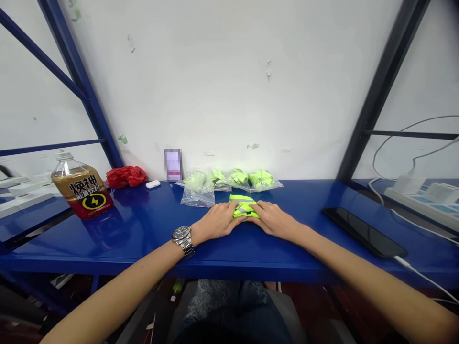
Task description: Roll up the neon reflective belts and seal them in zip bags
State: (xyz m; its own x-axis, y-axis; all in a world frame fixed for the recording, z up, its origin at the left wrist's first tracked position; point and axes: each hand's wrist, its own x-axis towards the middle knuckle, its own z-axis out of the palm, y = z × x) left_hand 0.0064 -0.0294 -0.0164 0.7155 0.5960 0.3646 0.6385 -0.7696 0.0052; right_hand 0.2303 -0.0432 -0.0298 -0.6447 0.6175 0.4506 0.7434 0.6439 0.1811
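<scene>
Both hands hold a folded neon-yellow piece of fabric with grey reflective strips (245,209), low over the blue table. My left hand (220,220), below a wrist with a metal watch (182,239), is closed on its left side. On the right side, my right hand (274,220) grips it with the thumb at the near edge. The fingertips partly cover the fabric. Just beyond lie several clear zip bags with similar neon-yellow fabric, among them a left bag (198,188) and a right bag (261,180).
A large drink bottle (84,188) stands at the left, near a red plastic bag (126,177) and a white earbud case (153,184). One phone (173,165) leans on the wall. Another phone (364,231), with a cable, lies right, before a power strip (426,203).
</scene>
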